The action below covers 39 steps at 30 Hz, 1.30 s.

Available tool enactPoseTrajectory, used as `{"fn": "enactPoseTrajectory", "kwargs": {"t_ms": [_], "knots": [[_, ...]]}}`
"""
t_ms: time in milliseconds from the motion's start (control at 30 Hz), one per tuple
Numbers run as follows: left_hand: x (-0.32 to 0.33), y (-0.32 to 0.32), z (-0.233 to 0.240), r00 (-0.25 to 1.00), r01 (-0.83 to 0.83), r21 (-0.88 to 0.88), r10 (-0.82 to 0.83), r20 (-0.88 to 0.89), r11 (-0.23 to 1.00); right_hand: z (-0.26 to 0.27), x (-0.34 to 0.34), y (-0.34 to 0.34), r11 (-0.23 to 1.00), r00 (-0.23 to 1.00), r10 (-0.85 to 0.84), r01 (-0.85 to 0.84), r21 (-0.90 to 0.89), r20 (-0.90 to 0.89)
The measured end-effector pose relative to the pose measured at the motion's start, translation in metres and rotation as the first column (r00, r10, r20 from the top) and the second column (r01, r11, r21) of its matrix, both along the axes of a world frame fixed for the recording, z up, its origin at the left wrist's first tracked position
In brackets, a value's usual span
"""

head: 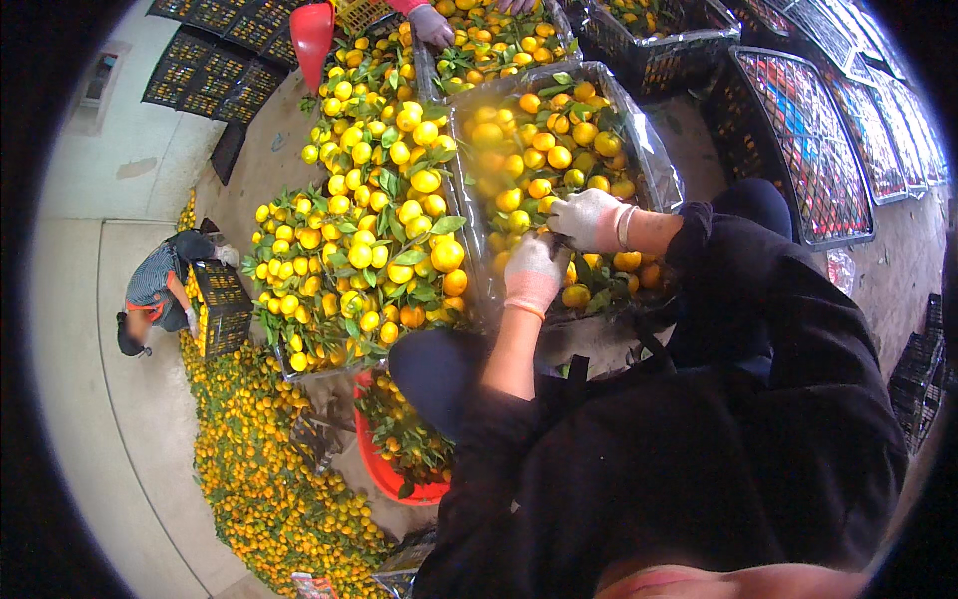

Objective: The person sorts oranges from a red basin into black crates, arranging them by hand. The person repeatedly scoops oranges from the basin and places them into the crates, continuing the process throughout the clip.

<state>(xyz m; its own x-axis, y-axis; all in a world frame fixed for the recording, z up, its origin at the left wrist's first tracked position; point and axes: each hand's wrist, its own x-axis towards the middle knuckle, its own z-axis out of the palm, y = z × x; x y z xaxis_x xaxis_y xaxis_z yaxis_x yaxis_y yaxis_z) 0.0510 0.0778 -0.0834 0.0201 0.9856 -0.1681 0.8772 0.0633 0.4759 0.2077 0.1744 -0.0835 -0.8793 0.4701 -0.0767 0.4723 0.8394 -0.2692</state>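
My left hand [534,271], in a white and pink knit glove, reaches over a crate [479,247] lined with clear plastic film. Close against it is my right hand [591,219], gloved in the same way. The fingers of both hands curl towards each other just above the mandarins [558,157] in the crate. Whether a fruit or stem is pinched between them is hidden by the gloves. Green leaves are mixed among the fruit. A blurred yellow patch covers the crate's upper left part.
A heap of leafy mandarins [359,254] lies left of the crate. A red basin [367,449] stands below it. Black lidded crates [808,142] line the right. Another person's gloved hand [432,26] reaches into a neighbouring crate. A person [161,288] crouches by a floor pile [277,464].
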Motion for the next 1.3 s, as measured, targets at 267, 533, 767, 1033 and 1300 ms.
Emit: {"fn": "enactPoseTrajectory", "kwargs": {"t_ms": [267, 533, 767, 1033, 1300], "knots": [[-0.044, 0.016, 0.011, 0.959, -0.275, 0.059, 0.278, -0.058, 0.960, 0.006, 0.014, 0.076, 0.914, 0.911, -0.404, 0.407, -0.012, 0.083], [-0.057, 0.060, -0.051, 0.959, -0.153, 0.146, 0.183, -0.219, 0.977, -0.060, -0.020, 0.075, 0.971, 0.972, -0.234, 0.234, 0.044, -0.004], [-0.049, 0.052, -0.094, 0.866, 0.083, 0.115, -0.015, -0.501, 0.990, -0.090, -0.011, 0.089, 0.849, 0.907, -0.400, 0.420, 0.320, -0.131], [-0.053, 0.069, -0.090, 0.887, 0.062, 0.083, -0.017, -0.461, 0.995, -0.091, -0.013, 0.099, 0.854, 0.913, -0.381, 0.409, 0.322, -0.147], [-0.058, 0.132, -0.088, 0.947, 0.055, 0.422, 0.086, -0.309, 0.905, -0.073, -0.046, 0.163, 0.878, 0.849, -0.317, 0.432, 0.208, -0.423]]}}
